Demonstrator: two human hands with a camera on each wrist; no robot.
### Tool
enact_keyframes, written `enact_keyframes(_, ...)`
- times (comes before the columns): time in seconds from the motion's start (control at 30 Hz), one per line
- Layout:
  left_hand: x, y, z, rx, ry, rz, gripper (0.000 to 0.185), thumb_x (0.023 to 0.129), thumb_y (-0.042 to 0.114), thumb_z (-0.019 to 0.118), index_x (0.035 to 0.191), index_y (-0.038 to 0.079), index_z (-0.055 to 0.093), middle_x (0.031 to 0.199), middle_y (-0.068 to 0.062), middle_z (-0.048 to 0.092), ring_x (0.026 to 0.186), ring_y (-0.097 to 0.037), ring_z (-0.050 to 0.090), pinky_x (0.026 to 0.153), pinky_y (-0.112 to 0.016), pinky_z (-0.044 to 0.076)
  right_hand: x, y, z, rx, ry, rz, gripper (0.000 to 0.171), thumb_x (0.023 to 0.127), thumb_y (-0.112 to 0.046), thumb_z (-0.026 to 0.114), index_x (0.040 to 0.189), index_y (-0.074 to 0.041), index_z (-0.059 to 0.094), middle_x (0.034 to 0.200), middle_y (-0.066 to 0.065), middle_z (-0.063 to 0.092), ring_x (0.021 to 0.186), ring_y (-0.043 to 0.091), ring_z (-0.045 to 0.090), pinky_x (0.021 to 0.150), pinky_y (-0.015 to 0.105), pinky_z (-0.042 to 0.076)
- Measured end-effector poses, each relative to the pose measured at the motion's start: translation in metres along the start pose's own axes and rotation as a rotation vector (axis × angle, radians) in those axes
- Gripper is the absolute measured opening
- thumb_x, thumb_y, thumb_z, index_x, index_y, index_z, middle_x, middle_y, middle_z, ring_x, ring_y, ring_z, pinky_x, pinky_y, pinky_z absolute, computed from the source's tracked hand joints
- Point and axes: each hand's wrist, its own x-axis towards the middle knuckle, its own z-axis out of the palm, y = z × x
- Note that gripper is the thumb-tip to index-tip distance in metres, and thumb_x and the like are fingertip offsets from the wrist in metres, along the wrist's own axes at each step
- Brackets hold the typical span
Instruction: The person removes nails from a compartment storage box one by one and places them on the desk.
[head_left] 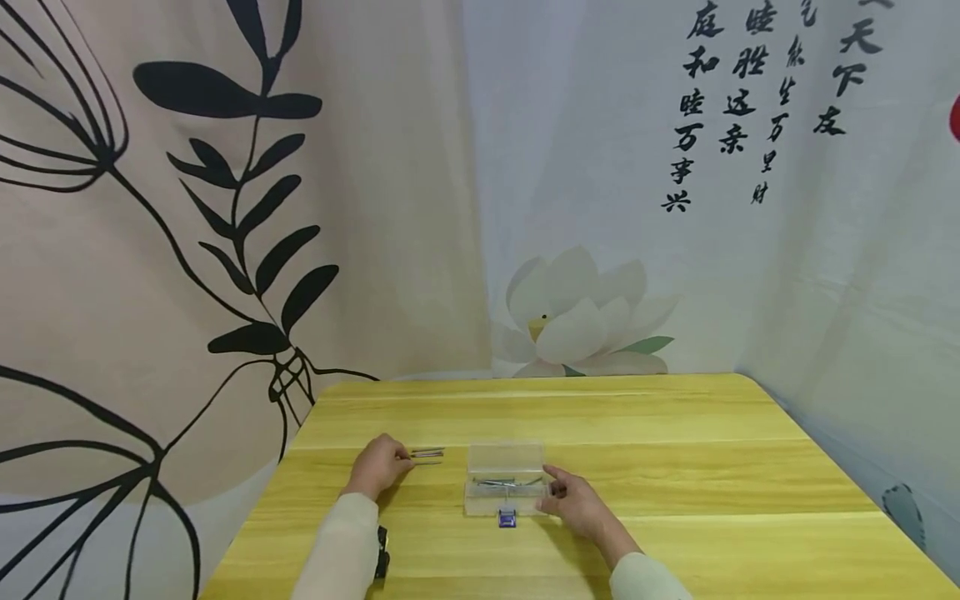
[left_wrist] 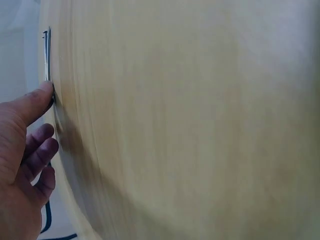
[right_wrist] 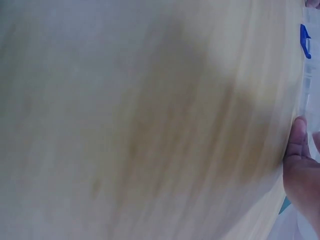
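The left hand (head_left: 378,465) lies on the yellow wooden table (head_left: 675,467), left of centre and near the person, with its forearm in a pale long sleeve (head_left: 341,546) running back toward the near edge. Its fingers are curled loosely downward, and the fingertips meet the near ends of 2 thin grey metal rods (head_left: 427,454) that lie side by side on the wood, pointing right. In the left wrist view the thumb (left_wrist: 32,102) is stretched out and presses against the end of a rod (left_wrist: 47,55), while the other fingers fold in below it; whether they close round the rod cannot be told from either view. A small black strap (head_left: 382,552) sits at that wrist.

The right hand (head_left: 573,500) rests on the table just right of the clear rectangular plastic box with a blue latch (head_left: 505,492). Its fingers are fairly straight and relaxed, the thumb and forefinger touching the box's right end without wrapping it. The right wrist view shows the thumb (right_wrist: 298,137) lying against the box's pale edge, with the blue latch (right_wrist: 305,41) farther along. The right forearm comes in from the near right corner.

The box stands between the 2 hands, its lid raised toward the far side, with several more thin metal pieces lying inside. The 2 rods lie just left of the box, apart from it.
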Motion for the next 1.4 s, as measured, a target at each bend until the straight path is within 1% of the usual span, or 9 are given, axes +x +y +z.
enact_keyframes(0.23,0.006,0.004,0.002,0.039,0.028,-0.056,0.011,0.087,0.019,0.078,0.081,0.01,0.076,0.088,-0.004,0.062,0.077,-0.02,0.058,0.07,-0.042,0.051,0.002,0.0,0.0,0.01,-0.01,-0.001,0.069,0.091,-0.009,0.072,0.149,0.005,0.037,0.114,0.014,0.055,0.101,0.026,0.052,0.084,0.041,0.05)
enact_keyframes(0.47,0.009,0.008,0.004,0.045,0.046,-0.071,0.016,0.085,0.023,0.08,0.077,0.01,0.075,0.083,-0.003,0.063,0.07,-0.017,0.057,0.064,-0.039,0.049,0.003,0.0,-0.002,0.002,0.005,-0.011,0.069,0.09,-0.007,0.073,0.148,0.005,0.038,0.115,0.016,0.056,0.101,0.026,0.052,0.084,0.041,0.05)
enact_keyframes(0.6,0.009,0.012,0.007,0.036,0.042,-0.102,0.027,0.083,0.033,0.081,0.069,0.011,0.072,0.074,-0.001,0.061,0.062,-0.017,0.053,0.056,-0.035,0.045,0.002,-0.002,-0.003,0.008,0.008,-0.016,0.068,0.09,-0.006,0.072,0.148,0.006,0.038,0.114,0.016,0.056,0.101,0.026,0.052,0.083,0.04,0.05)
enact_keyframes(0.7,0.009,0.015,0.01,0.042,0.05,-0.109,0.037,0.083,0.037,0.081,0.059,0.013,0.065,0.062,0.0,0.056,0.052,-0.016,0.045,0.049,-0.032,0.037,0.001,-0.002,-0.003,0.018,0.008,-0.013,0.068,0.09,-0.005,0.072,0.148,0.007,0.038,0.112,0.016,0.055,0.099,0.026,0.053,0.081,0.04,0.05)
enact_keyframes(0.8,0.008,0.019,0.011,0.079,0.068,-0.115,0.044,0.083,0.039,0.081,0.055,0.013,0.058,0.062,-0.001,0.051,0.052,-0.016,0.041,0.048,-0.032,0.034,0.001,-0.001,-0.003,0.018,0.008,-0.011,0.069,0.09,-0.006,0.072,0.148,0.006,0.038,0.112,0.015,0.056,0.098,0.026,0.053,0.081,0.04,0.05)
enact_keyframes(1.0,0.008,0.021,0.01,0.128,0.06,-0.137,0.042,0.083,0.04,0.08,0.061,0.011,0.061,0.073,-0.005,0.052,0.061,-0.02,0.048,0.053,-0.037,0.042,0.001,0.0,-0.001,0.026,0.0,-0.013,0.069,0.09,-0.006,0.072,0.148,0.006,0.037,0.112,0.015,0.055,0.099,0.026,0.053,0.082,0.039,0.051)
enact_keyframes(1.17,0.008,0.015,0.01,0.094,0.052,-0.156,0.042,0.084,0.04,0.079,0.06,0.011,0.059,0.074,-0.005,0.052,0.059,-0.018,0.045,0.052,-0.034,0.037,0.001,-0.002,-0.001,0.024,0.009,-0.008,0.069,0.09,-0.006,0.072,0.148,0.006,0.037,0.114,0.016,0.055,0.1,0.027,0.052,0.083,0.04,0.051)
enact_keyframes(1.27,0.005,0.013,0.006,0.08,0.05,-0.16,0.04,0.084,0.04,0.079,0.062,0.012,0.062,0.074,-0.004,0.056,0.059,-0.018,0.048,0.051,-0.035,0.04,0.0,-0.002,-0.001,0.016,0.012,-0.007,0.069,0.09,-0.006,0.072,0.148,0.005,0.038,0.114,0.017,0.055,0.1,0.027,0.052,0.083,0.04,0.05)
enact_keyframes(1.4,0.002,0.012,-0.001,0.063,0.036,-0.166,0.03,0.085,0.038,0.078,0.08,0.009,0.074,0.089,-0.006,0.068,0.074,-0.023,0.062,0.063,-0.044,0.051,-0.001,-0.004,-0.001,0.014,0.011,-0.01,0.068,0.09,-0.006,0.072,0.148,0.006,0.038,0.115,0.017,0.055,0.1,0.027,0.053,0.083,0.041,0.051)
